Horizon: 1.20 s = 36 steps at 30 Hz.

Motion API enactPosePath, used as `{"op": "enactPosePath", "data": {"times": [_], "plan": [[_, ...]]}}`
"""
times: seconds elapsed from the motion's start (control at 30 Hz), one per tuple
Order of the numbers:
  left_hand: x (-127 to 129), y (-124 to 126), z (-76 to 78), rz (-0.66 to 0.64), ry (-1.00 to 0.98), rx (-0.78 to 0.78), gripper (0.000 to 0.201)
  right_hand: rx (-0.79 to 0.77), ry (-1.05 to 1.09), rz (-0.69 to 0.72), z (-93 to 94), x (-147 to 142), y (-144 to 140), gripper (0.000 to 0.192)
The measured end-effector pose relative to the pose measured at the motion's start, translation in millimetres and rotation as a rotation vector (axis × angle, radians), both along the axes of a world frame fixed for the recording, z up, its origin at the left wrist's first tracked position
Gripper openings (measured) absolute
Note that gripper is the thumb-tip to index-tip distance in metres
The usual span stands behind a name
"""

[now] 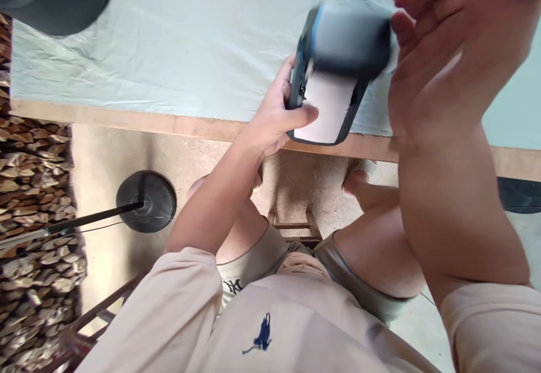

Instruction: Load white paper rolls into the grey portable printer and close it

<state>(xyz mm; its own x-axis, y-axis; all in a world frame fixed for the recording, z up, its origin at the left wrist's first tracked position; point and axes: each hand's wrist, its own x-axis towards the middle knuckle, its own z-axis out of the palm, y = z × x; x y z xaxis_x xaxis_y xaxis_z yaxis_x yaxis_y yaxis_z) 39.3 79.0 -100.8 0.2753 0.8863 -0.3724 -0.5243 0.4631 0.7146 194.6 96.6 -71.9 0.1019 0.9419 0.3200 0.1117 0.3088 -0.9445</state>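
My left hand (276, 111) is closed around the lower left side of a dark handheld device (343, 94), its thumb lying over the white face. The device has a blue accent line and looks like a portable printer or a card terminal; I cannot tell which. Its upper part is blurred, with a grey-white section that seems raised above the lower face. Just right of it my right hand (452, 46) is lifted, palm partly showing and fingers loosely bent, with nothing visible in them. Whether its fingertips touch the device's edge is unclear.
A pale blue-green cloth (181, 52) covers the table, whose wooden edge (169, 124) runs before my knees. A dark cylindrical object (54, 1) stands at the upper left. Below are a round black stand base (146, 201) with a pole and stacked firewood (36, 192).
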Motion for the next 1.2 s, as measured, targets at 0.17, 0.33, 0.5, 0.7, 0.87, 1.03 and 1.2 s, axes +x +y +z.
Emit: {"op": "enactPosePath", "data": {"times": [0.17, 0.33, 0.5, 0.7, 0.87, 1.03, 1.2], "plan": [[-4.4, 2.8, -5.0, -0.124, -0.069, 0.282, 0.051, -0.102, -0.183, 0.065, 3.7, -6.4, -10.3, 0.031], [-1.8, 4.6, -3.4, -0.111, -0.177, 0.3, 0.039, -0.282, -0.204, 0.25, 1.6, -15.2, -24.7, 0.054], [-4.4, 5.1, -5.2, -0.104, -0.104, 0.17, 0.037, -0.285, -0.199, 0.255, -0.6, -13.9, -22.7, 0.054], [-8.2, 6.2, -9.0, -0.081, -0.081, 0.07, 0.046, -0.277, -0.274, 0.235, 3.9, -14.5, -21.3, 0.051], [-5.2, -0.7, -2.8, -0.093, -0.152, 0.137, 0.042, -0.225, -0.382, 0.202, 7.1, -15.2, -24.8, 0.047], [-1.2, 0.8, -4.8, -0.093, -0.14, 0.143, 0.042, -0.209, -0.529, 0.093, 5.2, -6.2, -29.1, 0.045], [2.8, 10.0, -15.3, -0.057, -0.134, 0.15, 0.04, -0.121, -0.508, 0.138, 3.0, 1.0, -31.9, 0.055]]}}
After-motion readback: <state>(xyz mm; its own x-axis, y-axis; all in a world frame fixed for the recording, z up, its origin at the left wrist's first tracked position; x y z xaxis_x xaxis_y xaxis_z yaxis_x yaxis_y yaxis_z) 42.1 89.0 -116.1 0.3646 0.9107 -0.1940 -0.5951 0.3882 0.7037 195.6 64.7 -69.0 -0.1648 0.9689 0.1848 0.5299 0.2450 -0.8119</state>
